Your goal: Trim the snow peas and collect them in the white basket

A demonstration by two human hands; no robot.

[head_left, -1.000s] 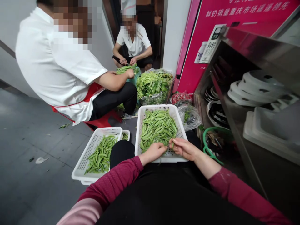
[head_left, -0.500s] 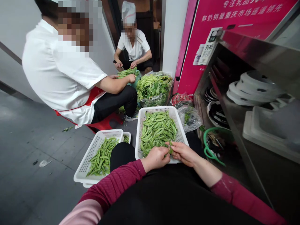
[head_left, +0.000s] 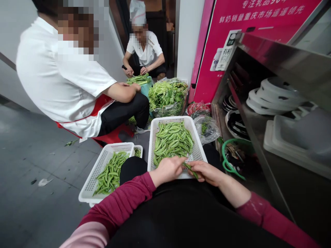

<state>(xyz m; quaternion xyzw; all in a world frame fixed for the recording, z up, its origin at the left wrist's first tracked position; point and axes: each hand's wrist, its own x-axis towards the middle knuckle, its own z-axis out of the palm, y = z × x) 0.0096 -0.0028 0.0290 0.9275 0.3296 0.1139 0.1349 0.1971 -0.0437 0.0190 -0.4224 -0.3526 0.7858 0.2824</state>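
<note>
Currently, pod [head_left: 190, 170] held at basket's [head_left: 198, 152] near end.
Pod pinched by right hand [head_left: 208, 173]; left hand [head_left: 168, 169] curled beside it, grip unclear.

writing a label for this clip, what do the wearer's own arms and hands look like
Both arms wear long dark pink or maroon sleeves, with a paler pink section farther up the left one. Pale smudges mark the right sleeve near its cuff. The left hand and right hand are bare, with no gloves.
</note>
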